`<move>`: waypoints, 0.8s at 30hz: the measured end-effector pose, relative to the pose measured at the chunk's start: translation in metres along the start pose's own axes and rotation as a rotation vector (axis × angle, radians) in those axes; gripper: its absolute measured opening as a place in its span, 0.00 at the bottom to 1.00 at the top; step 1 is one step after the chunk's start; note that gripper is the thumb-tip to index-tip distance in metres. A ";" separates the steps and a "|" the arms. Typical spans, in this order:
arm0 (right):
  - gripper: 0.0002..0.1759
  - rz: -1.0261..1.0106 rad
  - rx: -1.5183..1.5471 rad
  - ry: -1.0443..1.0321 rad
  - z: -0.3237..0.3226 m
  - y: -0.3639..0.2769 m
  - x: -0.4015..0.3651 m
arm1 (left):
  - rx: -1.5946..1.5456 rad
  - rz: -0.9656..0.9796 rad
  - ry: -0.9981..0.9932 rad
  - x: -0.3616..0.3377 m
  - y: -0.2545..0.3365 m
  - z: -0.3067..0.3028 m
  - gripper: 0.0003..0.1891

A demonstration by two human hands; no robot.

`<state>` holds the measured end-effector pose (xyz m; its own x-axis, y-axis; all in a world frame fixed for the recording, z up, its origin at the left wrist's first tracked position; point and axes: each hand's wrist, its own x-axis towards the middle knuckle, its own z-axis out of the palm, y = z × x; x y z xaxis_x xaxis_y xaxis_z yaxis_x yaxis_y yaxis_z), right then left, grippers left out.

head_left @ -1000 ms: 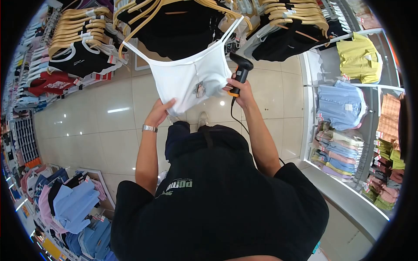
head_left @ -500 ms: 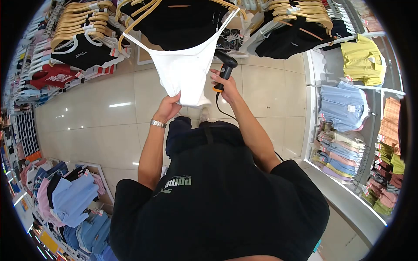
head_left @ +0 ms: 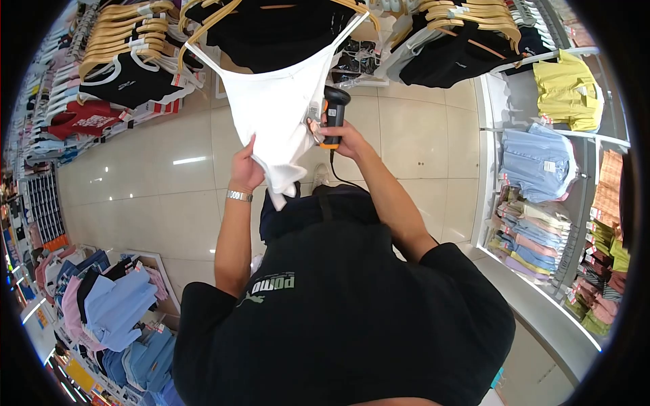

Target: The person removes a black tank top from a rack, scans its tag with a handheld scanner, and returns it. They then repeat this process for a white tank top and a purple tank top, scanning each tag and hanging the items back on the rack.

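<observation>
A white strappy top (head_left: pixel 274 108) hangs from a wooden hanger on the rack in front of me. My left hand (head_left: pixel 245 168), with a metal watch on the wrist, grips the top's lower hem and holds the fabric up. My right hand (head_left: pixel 342 137) is shut on a black barcode scanner (head_left: pixel 334 111) with an orange trim, its head right against the top's small tag (head_left: pixel 314 113). The scanner's cable runs down along my right forearm.
Black tops on wooden hangers (head_left: pixel 284 30) fill the rack above. More hangers with clothes (head_left: pixel 125 64) stand to the left. Shelves of folded shirts (head_left: pixel 548 203) line the right wall. A display of blue and pink shirts (head_left: pixel 108 304) sits at lower left. Tiled floor (head_left: pixel 156 189) lies between.
My left hand gathered the hem and lifted it. My right hand brought the scanner left and up, close to the tag on the white top.
</observation>
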<state>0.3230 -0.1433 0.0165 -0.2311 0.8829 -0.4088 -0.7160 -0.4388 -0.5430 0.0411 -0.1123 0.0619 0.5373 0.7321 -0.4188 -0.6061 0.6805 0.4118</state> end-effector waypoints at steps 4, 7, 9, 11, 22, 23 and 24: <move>0.25 -0.004 -0.091 0.018 0.009 -0.013 -0.034 | 0.216 0.097 0.109 -0.016 0.024 -0.013 0.26; 0.27 -0.048 -0.176 0.035 0.004 -0.024 -0.053 | 0.485 0.114 0.149 -0.031 0.038 -0.010 0.28; 0.26 -0.101 -0.191 0.085 0.003 -0.034 -0.066 | 0.559 0.049 0.125 -0.034 0.045 -0.010 0.28; 0.26 -0.155 -0.204 0.137 0.005 -0.046 -0.076 | 0.667 -0.014 0.140 -0.034 0.054 -0.013 0.27; 0.23 -0.297 -0.196 0.278 -0.031 -0.083 -0.088 | 1.052 -0.119 0.157 -0.021 0.075 -0.021 0.22; 0.22 -0.292 -0.186 0.268 -0.033 -0.085 -0.088 | 1.063 -0.120 0.162 -0.020 0.074 -0.022 0.22; 0.22 -0.278 -0.154 0.287 -0.031 -0.086 -0.089 | 1.075 -0.122 0.166 -0.020 0.074 -0.020 0.23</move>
<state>0.4250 -0.1892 0.0769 0.1653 0.8985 -0.4067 -0.6131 -0.2294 -0.7559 -0.0261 -0.0776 0.0848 0.4242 0.6990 -0.5757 0.3181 0.4802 0.8174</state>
